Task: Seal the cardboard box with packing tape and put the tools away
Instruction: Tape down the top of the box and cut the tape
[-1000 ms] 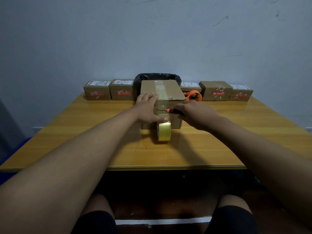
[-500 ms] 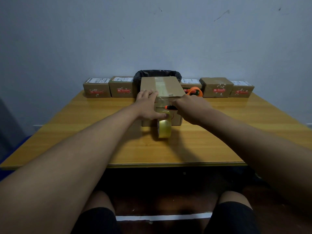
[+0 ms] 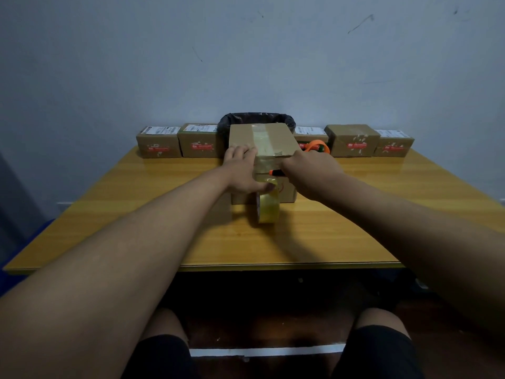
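A: Where's the box?
B: Mid-table, roll standing against its front
A: Hands?
B: Left hand flat on the box, thumb on the tape; right hand grips an orange cutter

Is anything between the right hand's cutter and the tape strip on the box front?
Nothing visible. The right hand holds the orange cutter right at the tape strip above the tape roll; the left hand sits beside it.

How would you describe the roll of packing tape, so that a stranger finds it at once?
On the wooden table, find the big cardboard box in the middle. The tape roll stands on edge at its near side, the only clear yellowish ring.
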